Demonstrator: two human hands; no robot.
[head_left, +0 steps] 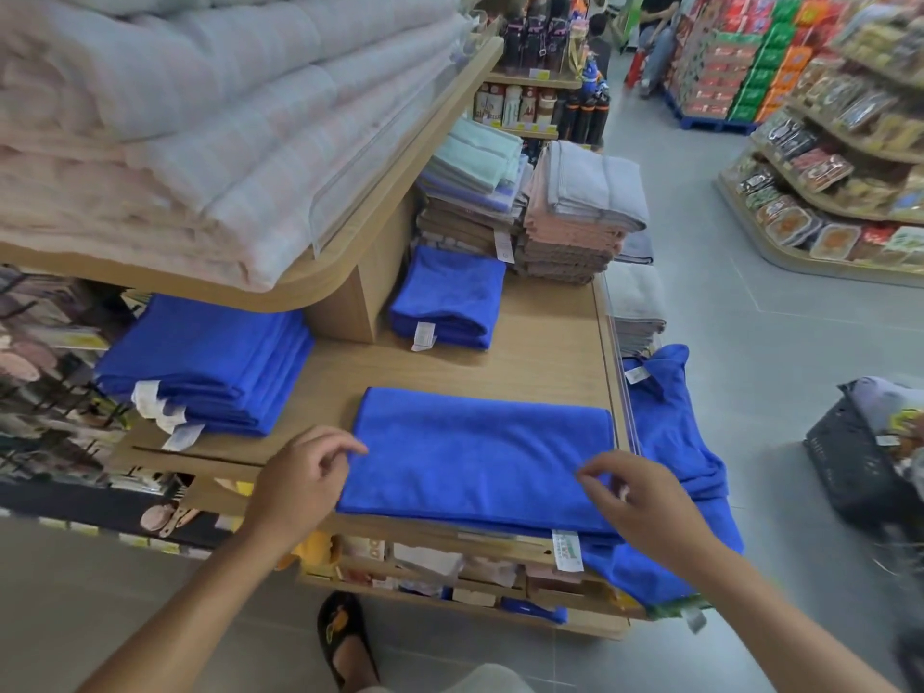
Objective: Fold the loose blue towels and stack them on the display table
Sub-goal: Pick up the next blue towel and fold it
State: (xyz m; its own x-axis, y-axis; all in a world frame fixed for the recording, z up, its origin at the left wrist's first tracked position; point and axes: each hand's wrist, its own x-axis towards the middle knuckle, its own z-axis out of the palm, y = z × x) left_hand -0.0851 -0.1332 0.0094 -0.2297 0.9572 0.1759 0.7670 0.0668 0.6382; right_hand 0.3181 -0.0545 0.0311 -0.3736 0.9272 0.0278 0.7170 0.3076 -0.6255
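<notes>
We judge the task to be about half done. Two piles of folded blue towels lie on the table (540,352): the left stack (210,362), partly under the shelf (320,287), and the smaller far stack (450,297). One towel (475,457) lies flat at the near edge, folded to a long band, so we think it needs at least one more fold before it goes on a pile. Our left hand (300,477) is at its left end, the fingers loosely curled and holding nothing, the index tip just touching the cloth. Our right hand (645,497) is over the near right corner with the fingers bent down onto the cloth; whether it pinches or only presses, we cannot tell. The loose towels (670,442) hang over the right side of the table, outside the clear rail (620,372), not yet folded; we cannot count them. The wood between the towel and the two piles is open, enough, we think, to bring one end across to the other. The rail stands just at the towel's right end, and the towel's near edge lies along the table's edge, so the cloth could slide off toward us.
</notes>
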